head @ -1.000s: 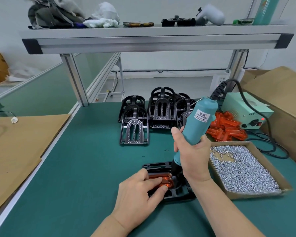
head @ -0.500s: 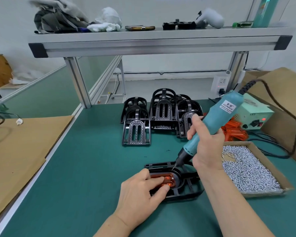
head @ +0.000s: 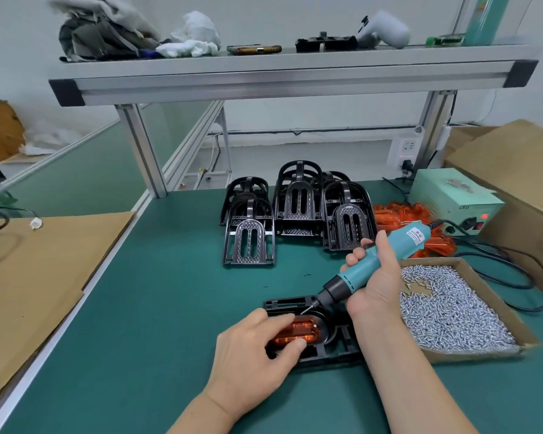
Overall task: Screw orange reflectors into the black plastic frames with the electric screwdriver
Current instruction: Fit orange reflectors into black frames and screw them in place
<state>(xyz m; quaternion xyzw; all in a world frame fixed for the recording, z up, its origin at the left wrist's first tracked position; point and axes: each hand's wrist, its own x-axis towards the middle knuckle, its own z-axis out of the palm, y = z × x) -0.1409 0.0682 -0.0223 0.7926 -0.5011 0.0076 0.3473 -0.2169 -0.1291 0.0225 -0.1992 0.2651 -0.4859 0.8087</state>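
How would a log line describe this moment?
left hand: pinches orange reflector in black frame | right hand: grips electric screwdriver, tilted, bit near reflector | screws: box at right

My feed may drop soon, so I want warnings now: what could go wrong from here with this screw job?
The screwdriver sits slanted in the right hand; driven at that angle, its bit may slip and scar the reflector.
Fingers of the left hand pinch the reflector near the bit, so a slip might hit them.
The right forearm lies beside the open box of screws; a nudge could spill them.
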